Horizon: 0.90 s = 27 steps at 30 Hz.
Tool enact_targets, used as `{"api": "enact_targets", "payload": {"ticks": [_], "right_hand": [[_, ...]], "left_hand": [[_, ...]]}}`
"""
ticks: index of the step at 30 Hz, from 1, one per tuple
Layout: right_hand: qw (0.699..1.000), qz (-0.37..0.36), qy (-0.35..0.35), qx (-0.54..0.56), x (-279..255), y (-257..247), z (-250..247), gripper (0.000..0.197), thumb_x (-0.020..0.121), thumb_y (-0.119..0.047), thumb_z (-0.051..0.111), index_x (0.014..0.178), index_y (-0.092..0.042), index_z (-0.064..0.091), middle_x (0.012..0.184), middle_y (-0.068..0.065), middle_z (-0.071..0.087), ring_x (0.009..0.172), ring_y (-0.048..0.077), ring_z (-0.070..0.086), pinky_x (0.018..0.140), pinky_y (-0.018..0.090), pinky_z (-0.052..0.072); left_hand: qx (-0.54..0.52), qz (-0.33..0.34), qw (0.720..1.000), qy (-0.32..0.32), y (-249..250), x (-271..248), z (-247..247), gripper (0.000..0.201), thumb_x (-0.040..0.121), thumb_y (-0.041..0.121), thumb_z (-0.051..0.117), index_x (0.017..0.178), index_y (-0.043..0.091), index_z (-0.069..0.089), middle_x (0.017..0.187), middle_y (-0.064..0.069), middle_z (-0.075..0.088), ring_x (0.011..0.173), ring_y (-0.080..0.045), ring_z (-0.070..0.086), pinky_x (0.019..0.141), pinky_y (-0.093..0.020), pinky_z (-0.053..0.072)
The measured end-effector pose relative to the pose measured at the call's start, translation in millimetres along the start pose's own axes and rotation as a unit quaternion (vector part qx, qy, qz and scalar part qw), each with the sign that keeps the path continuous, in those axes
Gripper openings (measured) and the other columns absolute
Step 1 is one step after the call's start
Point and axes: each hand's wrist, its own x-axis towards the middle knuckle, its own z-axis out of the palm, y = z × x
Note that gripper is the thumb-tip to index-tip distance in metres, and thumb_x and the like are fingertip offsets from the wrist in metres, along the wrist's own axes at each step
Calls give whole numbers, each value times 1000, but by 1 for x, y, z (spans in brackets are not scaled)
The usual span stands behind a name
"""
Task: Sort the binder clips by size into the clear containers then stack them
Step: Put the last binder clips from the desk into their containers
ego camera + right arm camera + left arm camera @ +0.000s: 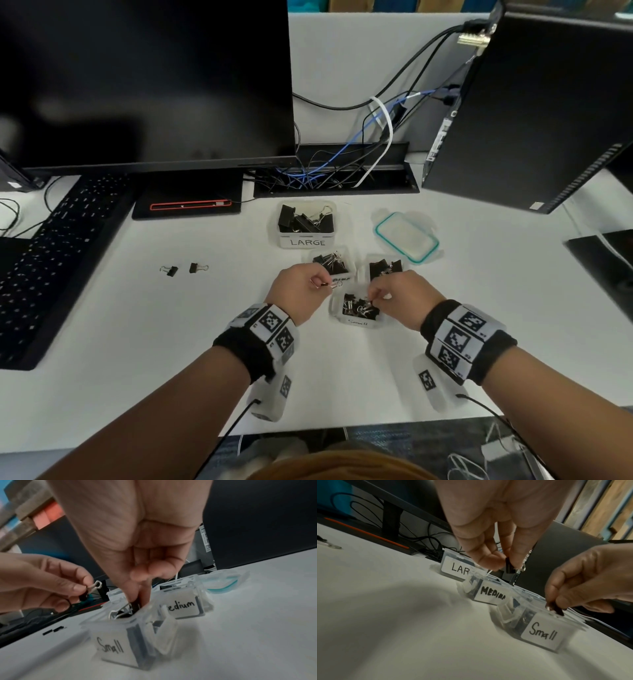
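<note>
White table (171, 325) below, my right grip (399, 293) pinches a clip low inside the Small container (359, 322); my left grip (298, 291) pinches another beside it, so release gently.

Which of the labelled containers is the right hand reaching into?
The Small container, nearest the person. The right hand pinches a clip over it; LARGE container sits farthest back.

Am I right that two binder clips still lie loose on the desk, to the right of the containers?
Not quite: the head view shows the two binder clips lying loose on the desk to the left of the containers, near the keyboard.
</note>
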Motion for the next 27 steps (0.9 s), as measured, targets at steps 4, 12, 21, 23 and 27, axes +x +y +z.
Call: {"api": "enact_targets", "payload": {"ticks": [4, 12, 21, 23, 27], "right_hand": [[998, -2, -31, -56, 3, 1, 5, 24, 90, -15, 48, 102, -21, 68, 106, 0, 68, 99, 20, 60, 83, 28, 46], [999, 0, 43, 2, 3, 14, 0, 28, 86, -14, 54, 112, -20, 63, 105, 0, 63, 98, 18, 58, 81, 25, 40], [999, 10, 39, 24, -2, 16, 4, 27, 87, -10, 55, 112, -16, 64, 98, -2, 56, 80, 8, 45, 80, 23, 41], [999, 13, 39, 27, -2, 15, 4, 27, 87, -10, 55, 111, -16, 64, 100, 0, 58, 80, 9, 45, 81, 24, 41], [999, 14, 37, 22, 0, 15, 4, 27, 88, -10, 54, 112, -17, 63, 105, 2, 61, 80, 10, 45, 78, 22, 39]], "left_hand": [[-3, -13, 1000, -7, 3, 2, 7, 8, 81, 17, 69, 80, 24, 63, 78, 9, 59, 76, -10, 56, 80, -23, 48], [51, -2, 998, -21, 14, 6, 17, 10, 80, 21, 67, 79, 28, 61, 74, 15, 57, 76, -8, 57, 79, -23, 49], [210, 102, 972, -40, 12, 11, 44, 13, 86, 21, 60, 96, 20, 68, 100, 2, 62, 104, -17, 48, 85, -24, 40], [229, 115, 966, -26, 9, 12, 46, 16, 87, 22, 58, 100, 21, 68, 108, 1, 56, 108, -18, 44, 90, -25, 38], [218, 100, 971, -19, 5, 13, 45, 24, 89, 28, 57, 110, 23, 66, 113, 1, 49, 112, -17, 41, 97, -26, 37]]}}
